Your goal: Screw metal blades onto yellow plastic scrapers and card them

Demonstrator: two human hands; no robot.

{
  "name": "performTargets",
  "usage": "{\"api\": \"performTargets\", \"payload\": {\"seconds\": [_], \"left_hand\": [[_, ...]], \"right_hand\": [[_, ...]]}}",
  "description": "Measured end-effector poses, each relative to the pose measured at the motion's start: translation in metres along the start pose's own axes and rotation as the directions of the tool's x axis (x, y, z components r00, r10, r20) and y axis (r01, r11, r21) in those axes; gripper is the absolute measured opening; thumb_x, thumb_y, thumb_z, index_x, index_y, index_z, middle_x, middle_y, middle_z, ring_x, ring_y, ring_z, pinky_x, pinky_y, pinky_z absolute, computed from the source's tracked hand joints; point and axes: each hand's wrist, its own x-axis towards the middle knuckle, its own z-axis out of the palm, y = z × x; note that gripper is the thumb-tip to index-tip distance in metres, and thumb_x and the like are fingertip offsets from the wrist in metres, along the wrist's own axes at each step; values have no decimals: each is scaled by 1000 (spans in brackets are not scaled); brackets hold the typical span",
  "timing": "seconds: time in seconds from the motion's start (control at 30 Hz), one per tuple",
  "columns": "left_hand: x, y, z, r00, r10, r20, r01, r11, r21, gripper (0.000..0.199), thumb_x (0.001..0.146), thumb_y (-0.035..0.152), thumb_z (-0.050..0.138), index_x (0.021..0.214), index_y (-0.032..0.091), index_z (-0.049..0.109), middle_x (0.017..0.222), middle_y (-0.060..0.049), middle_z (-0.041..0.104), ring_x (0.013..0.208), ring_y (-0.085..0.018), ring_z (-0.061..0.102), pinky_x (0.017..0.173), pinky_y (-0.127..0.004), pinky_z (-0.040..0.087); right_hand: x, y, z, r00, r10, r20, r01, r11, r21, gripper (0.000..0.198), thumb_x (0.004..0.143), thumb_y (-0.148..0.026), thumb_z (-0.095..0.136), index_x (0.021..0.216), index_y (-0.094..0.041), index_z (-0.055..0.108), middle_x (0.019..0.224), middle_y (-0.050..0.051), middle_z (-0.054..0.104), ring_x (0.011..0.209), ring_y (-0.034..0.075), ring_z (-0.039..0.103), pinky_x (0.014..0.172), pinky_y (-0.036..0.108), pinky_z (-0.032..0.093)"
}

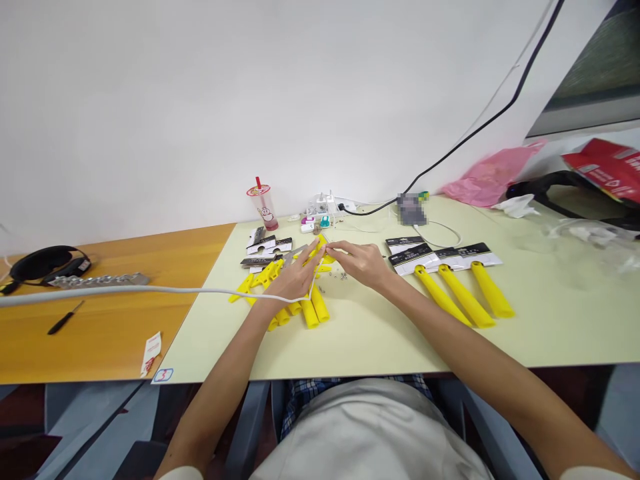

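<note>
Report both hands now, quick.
Left hand: closed, holding a yellow piece.
Right hand: closed in a pinch at that piece; whether it holds anything cannot be told.

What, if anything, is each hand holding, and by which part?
The left hand holds a yellow part near the end showing past its fingers. The right hand has its fingertips close by; whether they pinch anything is too small to tell.
</note>
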Motion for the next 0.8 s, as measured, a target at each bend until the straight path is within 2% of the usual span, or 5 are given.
{"api": "performTargets", "payload": {"seconds": [0.27,0.47,0.6,0.67,0.8], "left_hand": [[6,13,-7,994,-90,60,93,994,-55,72,110,16,35,181,23,26,187,-17,27,170,-32,38,124,-52,55],[16,17,-16,990,-138,-25,124,945,-302,57,114,28,45,171,25,42,180,-20,42,160,-32,54,128,-55,51],[40,23,-37,933,-349,-86,198,699,-687,56,112,44,59,164,30,41,167,-21,53,113,-25,80,78,-35,69],[61,27,-56,893,-439,-102,156,513,-844,60,105,49,71,155,32,42,159,-17,59,95,-19,79,58,-24,60],[104,36,-93,885,-462,-58,74,261,-962,68,89,39,87,141,29,45,124,-8,71,69,-10,65,46,-18,49]], "right_hand": [[5,2,-13,994,55,98,-62,995,75,38,110,-9,51,120,-28,83,131,3,86,95,13,83,61,25,45],[35,17,-29,994,38,101,-57,979,196,28,113,-21,55,120,-25,82,130,5,86,99,18,83,67,27,50],[79,37,-66,990,137,24,-134,902,411,19,110,-33,67,112,-22,83,119,10,87,105,24,81,88,33,57],[101,47,-90,979,198,43,-193,848,493,17,106,-34,72,104,-22,84,108,7,87,95,23,80,88,34,56],[129,57,-136,941,337,39,-305,793,527,22,101,-44,76,102,-23,85,111,6,87,92,24,77,82,36,54]]}}
